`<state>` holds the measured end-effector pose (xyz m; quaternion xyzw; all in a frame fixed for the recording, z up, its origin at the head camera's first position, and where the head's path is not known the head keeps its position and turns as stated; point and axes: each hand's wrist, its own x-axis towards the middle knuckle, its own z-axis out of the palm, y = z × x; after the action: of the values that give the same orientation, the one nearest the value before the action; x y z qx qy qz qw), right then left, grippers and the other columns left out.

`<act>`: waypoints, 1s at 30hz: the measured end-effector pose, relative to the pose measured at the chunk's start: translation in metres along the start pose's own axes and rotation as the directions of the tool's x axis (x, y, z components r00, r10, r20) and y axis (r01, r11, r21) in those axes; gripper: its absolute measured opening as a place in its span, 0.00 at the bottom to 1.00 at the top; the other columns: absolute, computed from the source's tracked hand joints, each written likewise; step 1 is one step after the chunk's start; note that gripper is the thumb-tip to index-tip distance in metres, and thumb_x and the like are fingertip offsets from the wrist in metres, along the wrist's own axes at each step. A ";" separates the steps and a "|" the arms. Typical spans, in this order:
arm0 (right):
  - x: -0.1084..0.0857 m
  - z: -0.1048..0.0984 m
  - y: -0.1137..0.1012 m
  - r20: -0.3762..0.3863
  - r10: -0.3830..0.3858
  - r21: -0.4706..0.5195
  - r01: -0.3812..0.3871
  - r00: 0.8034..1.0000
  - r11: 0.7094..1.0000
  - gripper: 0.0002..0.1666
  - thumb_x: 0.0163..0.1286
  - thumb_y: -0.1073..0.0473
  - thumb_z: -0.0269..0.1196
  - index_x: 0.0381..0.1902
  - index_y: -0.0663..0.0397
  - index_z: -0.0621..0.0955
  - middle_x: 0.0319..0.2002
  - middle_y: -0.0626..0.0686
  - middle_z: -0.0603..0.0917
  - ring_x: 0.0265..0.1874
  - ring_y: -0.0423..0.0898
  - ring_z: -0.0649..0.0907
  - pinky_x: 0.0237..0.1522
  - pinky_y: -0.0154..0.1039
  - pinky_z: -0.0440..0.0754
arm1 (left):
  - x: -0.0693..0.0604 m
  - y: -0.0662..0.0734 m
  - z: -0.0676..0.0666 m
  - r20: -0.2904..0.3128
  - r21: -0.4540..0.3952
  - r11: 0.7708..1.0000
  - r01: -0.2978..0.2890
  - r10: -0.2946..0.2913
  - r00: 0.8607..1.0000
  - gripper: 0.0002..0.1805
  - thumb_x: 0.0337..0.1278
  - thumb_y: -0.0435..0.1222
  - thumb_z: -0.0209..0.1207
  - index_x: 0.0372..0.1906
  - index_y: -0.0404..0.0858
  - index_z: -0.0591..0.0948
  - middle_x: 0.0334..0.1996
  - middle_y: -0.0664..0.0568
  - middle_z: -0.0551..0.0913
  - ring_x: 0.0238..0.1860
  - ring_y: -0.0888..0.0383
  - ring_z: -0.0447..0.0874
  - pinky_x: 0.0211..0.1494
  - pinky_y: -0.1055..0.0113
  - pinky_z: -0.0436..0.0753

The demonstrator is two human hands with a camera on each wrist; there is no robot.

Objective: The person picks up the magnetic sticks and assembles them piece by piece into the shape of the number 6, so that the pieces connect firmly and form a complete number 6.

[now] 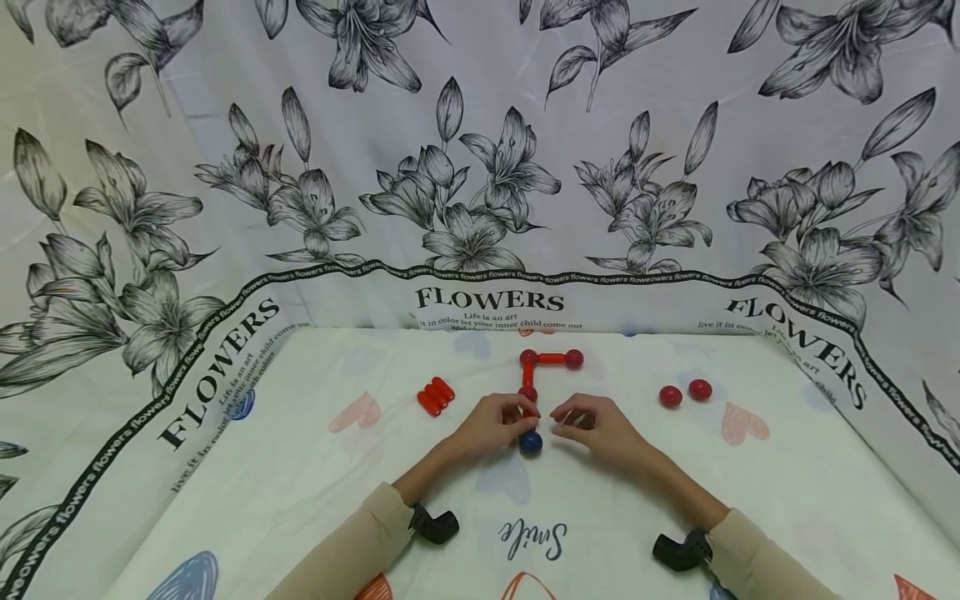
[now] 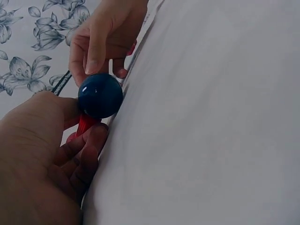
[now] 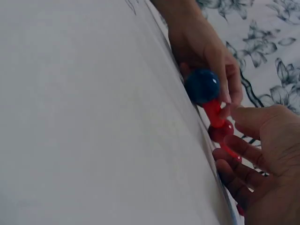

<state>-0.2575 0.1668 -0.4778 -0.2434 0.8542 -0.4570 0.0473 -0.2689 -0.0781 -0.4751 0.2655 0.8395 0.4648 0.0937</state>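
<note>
In the head view a chain of red balls and rods ends at a blue ball (image 1: 530, 442) nearest the person. The left hand (image 1: 491, 426) pinches the red rod (image 2: 86, 123) beside that ball, thumb on one side and fingers on the other. Close by on the right is the right hand (image 1: 606, 431), its fingers loosely bent and nothing held between them. In the right wrist view its fingers lie near the middle red ball (image 3: 221, 131), and whether they touch it cannot be told. Beyond it, the chain turns right at a corner ball (image 1: 528, 357) and ends at another red ball (image 1: 574, 358).
Several loose red rods (image 1: 436, 397) lie side by side left of the chain. Two loose red balls (image 1: 670, 397) (image 1: 701, 389) rest to the right. A white printed cloth (image 1: 600, 533) covers the table, and a flowered curtain (image 1: 495, 233) hangs behind it.
</note>
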 end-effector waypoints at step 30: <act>0.078 -0.035 0.055 -0.359 0.164 -0.123 -0.221 0.919 0.967 0.32 0.58 0.44 0.67 0.61 0.37 0.75 0.52 0.50 0.79 0.29 0.47 0.75 0.27 0.36 0.75 | 0.003 -0.004 -0.002 -0.020 -0.001 0.999 0.033 -0.033 0.999 0.09 0.59 0.46 0.60 0.43 0.51 0.82 0.25 0.55 0.78 0.23 0.57 0.76 0.24 0.68 0.77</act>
<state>-0.3575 0.1827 -0.4913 -0.0768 0.9031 -0.4151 -0.0786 -0.2740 -0.0797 -0.4775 0.2470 0.8445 0.4660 0.0932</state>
